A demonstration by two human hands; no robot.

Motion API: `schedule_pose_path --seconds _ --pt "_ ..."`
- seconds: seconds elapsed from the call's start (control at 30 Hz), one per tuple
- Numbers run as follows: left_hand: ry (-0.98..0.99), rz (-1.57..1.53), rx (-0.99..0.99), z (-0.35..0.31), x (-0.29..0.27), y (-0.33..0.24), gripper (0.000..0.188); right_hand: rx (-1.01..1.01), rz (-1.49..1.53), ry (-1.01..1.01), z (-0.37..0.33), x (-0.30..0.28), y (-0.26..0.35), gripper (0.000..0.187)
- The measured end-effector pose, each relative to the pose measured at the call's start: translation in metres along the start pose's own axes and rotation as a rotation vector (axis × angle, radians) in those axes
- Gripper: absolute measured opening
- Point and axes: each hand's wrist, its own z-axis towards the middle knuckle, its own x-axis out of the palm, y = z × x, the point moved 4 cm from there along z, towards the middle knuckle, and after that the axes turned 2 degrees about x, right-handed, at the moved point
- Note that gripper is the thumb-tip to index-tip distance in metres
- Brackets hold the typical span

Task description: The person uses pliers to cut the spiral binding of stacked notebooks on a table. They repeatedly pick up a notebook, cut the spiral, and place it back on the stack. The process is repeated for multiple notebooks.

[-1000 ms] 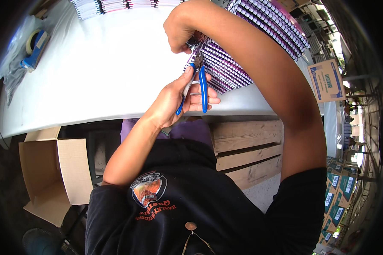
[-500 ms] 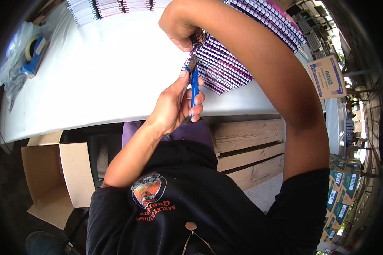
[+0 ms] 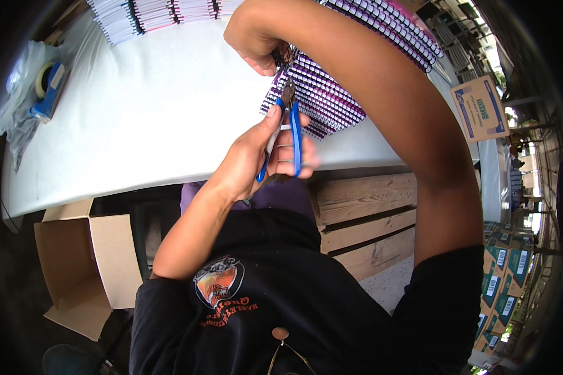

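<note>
My left hand (image 3: 253, 150) is wrapped around blue-handled cutting pliers (image 3: 296, 137), with the handles spread apart and the fingers blurred on the outer one. The metal jaws (image 3: 288, 92) point away from me, at the corner of a stack of spiral-bound notebooks (image 3: 325, 94) with white and purple bindings. My right hand (image 3: 256, 47) reaches over from the right with a bent wrist. Its fingers are curled down by the stack's far left corner, next to a dark wiry bit (image 3: 284, 56). Whatever those fingertips pinch is hidden.
A white-covered table (image 3: 137, 125) carries more bound stacks (image 3: 162, 15) at the far left. A blue tape dispenser (image 3: 50, 90) lies on clear plastic at the left. An open cardboard box (image 3: 119, 256) stands below the table's edge. Wooden slats (image 3: 369, 200) and a carton (image 3: 481, 109) are at right.
The pliers' handles have opened wider, with my left fingers stretching outward. The jaws have shifted slightly from the corner toward me. My right hand stays by the stack's corner.
</note>
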Motion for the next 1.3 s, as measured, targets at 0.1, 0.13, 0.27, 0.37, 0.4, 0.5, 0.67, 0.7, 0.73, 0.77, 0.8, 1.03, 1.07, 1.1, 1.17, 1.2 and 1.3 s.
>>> schedule_pose_path --seconds 0.1,0.13,0.27,0.37,0.4,0.5,0.67,0.7,0.73,0.77,0.8,1.03,1.07,1.1,1.17,1.2,1.3 --pt "-0.101 0.000 0.010 0.004 0.005 0.001 0.054 0.046 0.006 -0.014 -0.002 0.002 0.001 0.030" --pt "-0.069 0.007 0.079 0.006 0.007 -0.003 0.054 0.065 0.001 -0.016 -0.003 0.002 0.001 0.030" --pt "0.036 -0.116 0.018 0.006 0.007 -0.012 0.051 0.020 0.005 -0.047 -0.001 -0.001 -0.001 0.033" --pt "0.032 -0.090 -0.002 -0.001 0.010 -0.014 0.050 0.089 0.057 0.016 0.005 -0.003 -0.004 0.035" --pt "-0.009 -0.085 0.009 -0.002 0.012 -0.014 0.051 0.089 0.051 0.041 0.007 -0.004 -0.005 0.035" --pt "-0.189 -0.024 0.000 0.000 0.017 -0.009 0.051 0.083 0.058 0.052 0.016 -0.006 -0.008 0.033" --pt "-0.114 -0.029 0.012 0.010 0.016 -0.019 0.051 0.020 0.030 0.036 0.027 -0.010 -0.009 0.029" --pt "-0.019 -0.094 -0.006 0.009 0.016 -0.020 0.051 0.019 0.028 0.033 0.028 -0.011 -0.009 0.027" --pt "0.013 -0.077 0.024 0.007 0.016 -0.021 0.051 0.018 0.027 0.031 0.027 -0.011 -0.009 0.026" --pt "-0.019 -0.029 0.034 0.004 0.014 -0.019 0.051 0.017 0.025 0.029 0.024 -0.011 -0.009 0.025" --pt "-0.064 0.025 0.039 0.002 0.013 -0.017 0.051 0.015 0.023 0.028 0.020 -0.010 -0.007 0.023" --pt "-0.034 0.009 0.067 0.010 0.023 -0.018 0.058 0.471 0.199 -0.129 -0.033 -0.002 0.014 0.024" --pt "-0.035 0.006 0.075 0.011 0.024 -0.020 0.057 0.530 0.198 -0.113 -0.039 -0.001 0.015 0.026" --pt "-0.038 -0.036 0.073 0.012 0.024 -0.020 0.056 0.462 0.155 -0.080 -0.041 -0.001 0.012 0.027" --pt "-0.046 -0.070 0.071 0.011 0.024 -0.019 0.055 0.321 0.067 -0.015 -0.042 -0.001 0.002 0.030" --pt "-0.020 -0.091 0.080 0.011 0.024 -0.018 0.055 0.250 0.023 0.018 -0.042 -0.001 -0.004 0.032" --pt "0.019 -0.111 0.108 0.010 0.019 -0.013 0.055 0.176 -0.041 0.042 -0.035 -0.006 -0.012 0.037"
